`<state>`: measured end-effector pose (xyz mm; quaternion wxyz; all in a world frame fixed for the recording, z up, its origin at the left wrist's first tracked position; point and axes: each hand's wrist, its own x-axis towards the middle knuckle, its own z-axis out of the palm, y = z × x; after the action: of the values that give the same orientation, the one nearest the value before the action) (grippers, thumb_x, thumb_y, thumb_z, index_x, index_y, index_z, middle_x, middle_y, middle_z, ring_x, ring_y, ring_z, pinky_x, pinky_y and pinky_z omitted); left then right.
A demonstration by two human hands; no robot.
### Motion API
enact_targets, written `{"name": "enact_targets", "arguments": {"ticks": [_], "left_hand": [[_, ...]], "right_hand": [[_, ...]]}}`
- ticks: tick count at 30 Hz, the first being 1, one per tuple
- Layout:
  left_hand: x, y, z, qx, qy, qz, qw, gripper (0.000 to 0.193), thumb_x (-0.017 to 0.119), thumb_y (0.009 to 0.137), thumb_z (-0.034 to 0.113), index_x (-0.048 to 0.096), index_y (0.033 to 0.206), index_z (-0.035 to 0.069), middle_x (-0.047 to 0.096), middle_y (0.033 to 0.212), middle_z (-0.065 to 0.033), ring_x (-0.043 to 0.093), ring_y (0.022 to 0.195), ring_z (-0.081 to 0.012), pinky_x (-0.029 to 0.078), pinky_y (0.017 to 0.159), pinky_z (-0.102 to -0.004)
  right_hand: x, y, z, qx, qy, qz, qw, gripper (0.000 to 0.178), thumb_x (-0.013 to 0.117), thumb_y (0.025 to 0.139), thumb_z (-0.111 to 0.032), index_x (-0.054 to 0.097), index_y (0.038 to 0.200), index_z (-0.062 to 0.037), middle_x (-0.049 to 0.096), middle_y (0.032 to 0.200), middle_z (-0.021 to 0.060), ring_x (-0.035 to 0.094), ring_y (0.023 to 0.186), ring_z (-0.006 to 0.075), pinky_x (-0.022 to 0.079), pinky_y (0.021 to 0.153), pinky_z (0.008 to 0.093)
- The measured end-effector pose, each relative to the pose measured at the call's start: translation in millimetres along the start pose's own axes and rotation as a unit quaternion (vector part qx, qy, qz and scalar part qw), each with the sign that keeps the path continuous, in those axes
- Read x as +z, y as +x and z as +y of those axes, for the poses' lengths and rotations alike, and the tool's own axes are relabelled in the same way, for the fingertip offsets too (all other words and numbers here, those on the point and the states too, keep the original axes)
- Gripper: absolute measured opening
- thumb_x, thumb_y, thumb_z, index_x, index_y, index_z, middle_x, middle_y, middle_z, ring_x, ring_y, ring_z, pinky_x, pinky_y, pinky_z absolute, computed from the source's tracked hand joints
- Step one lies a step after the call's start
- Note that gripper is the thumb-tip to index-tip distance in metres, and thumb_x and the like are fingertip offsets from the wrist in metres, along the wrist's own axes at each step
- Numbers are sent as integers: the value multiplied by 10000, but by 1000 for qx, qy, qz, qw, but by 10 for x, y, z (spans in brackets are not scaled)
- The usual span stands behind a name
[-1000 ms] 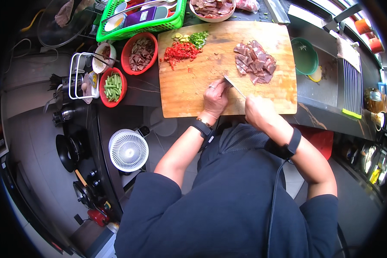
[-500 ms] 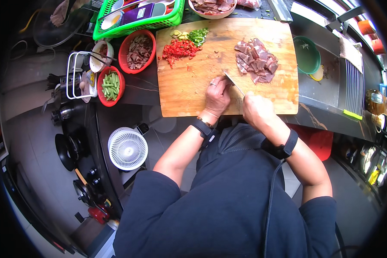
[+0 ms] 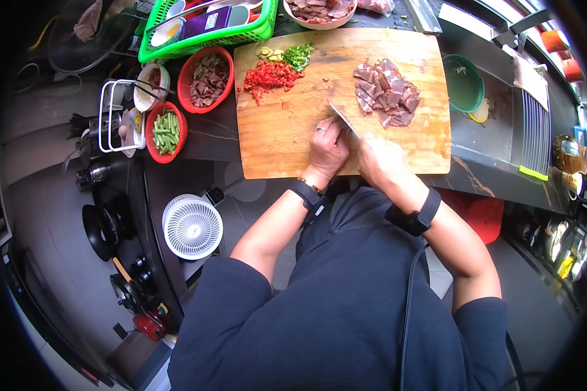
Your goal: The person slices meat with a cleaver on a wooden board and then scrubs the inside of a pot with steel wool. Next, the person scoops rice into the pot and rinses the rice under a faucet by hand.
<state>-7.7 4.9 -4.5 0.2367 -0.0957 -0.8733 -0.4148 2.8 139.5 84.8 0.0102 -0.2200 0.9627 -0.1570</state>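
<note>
**While the desk (image 3: pixel 210 142) carries the board (image 3: pixel 280 146), meat (image 3: pixel 388 96) sits at its 2 o'clock**

At 7 the left hand (image 3: pixel 329 150) curls, its grip's contents hidden; at 5 the right hand (image 3: pixel 381 158) has the knife (image 3: pixel 344 119) in its grip, tip toward 11.

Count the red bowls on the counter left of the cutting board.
2. The larger red bowl holds meat pieces; the smaller red bowl, nearer the person, holds cut green vegetables. No others show there.
</note>
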Motion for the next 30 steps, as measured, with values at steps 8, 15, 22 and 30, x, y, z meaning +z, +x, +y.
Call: {"name": "enact_targets", "arguments": {"ticks": [8, 15, 22, 30], "left_hand": [[-15, -53, 91, -25, -5, -1, 1000, 128, 537, 714, -14, 596, 826, 6, 618, 868, -164, 601, 791, -330, 491, 703, -373], [-29, -24, 82, -22, -10, 0, 1000, 107, 556, 719, -14, 606, 812, 2, 622, 864, -165, 607, 787, -329, 495, 704, -359], [-108, -34, 30, -1, -40, -16, 999, 124, 662, 737, -6, 662, 851, 42, 641, 878, -100, 627, 805, -229, 501, 707, -296], [-79, -59, 20, -14, -37, -14, 999, 139, 629, 732, -34, 651, 845, 44, 645, 901, -108, 632, 813, -253, 508, 682, -310]], "right_hand": [[107, -43, 79, -15, 29, -6, 999, 69, 529, 735, -88, 562, 693, -44, 573, 578, 141, 599, 515, 284, 492, 485, 368], [142, 50, 131, 24, -3, -19, 1000, 109, 540, 733, -120, 582, 661, -51, 576, 585, 152, 601, 508, 294, 500, 496, 369], [-117, -227, 320, 149, 109, -179, 966, 174, 493, 797, -135, 581, 694, -26, 605, 653, 203, 611, 618, 369, 504, 604, 427], [-205, -272, 79, 63, -4, -103, 993, 88, 506, 745, -95, 553, 725, -23, 602, 630, 186, 623, 575, 303, 503, 533, 377]]}}
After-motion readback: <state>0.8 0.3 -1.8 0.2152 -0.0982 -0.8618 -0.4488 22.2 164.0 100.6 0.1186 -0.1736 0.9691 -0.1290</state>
